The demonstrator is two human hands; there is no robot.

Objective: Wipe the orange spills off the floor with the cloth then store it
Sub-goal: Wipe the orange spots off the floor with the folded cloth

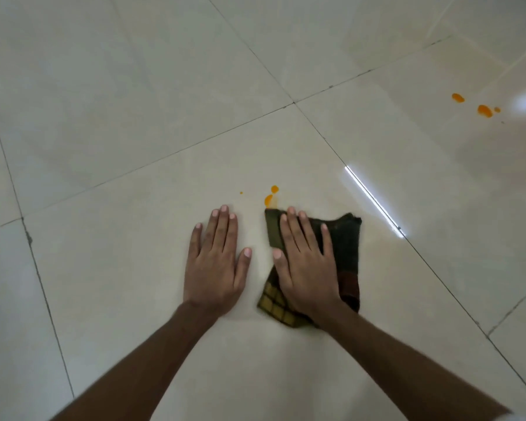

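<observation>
Right hand (305, 268) flat on forward-pointing cloth (345, 253)

1. No text, label, brand, number or sign can be read anywhere in the head view.
2. The cloth (343, 253) shows only a woven check pattern, no lettering.
3. The floor (134, 117) tiles carry no markings or print.
</observation>
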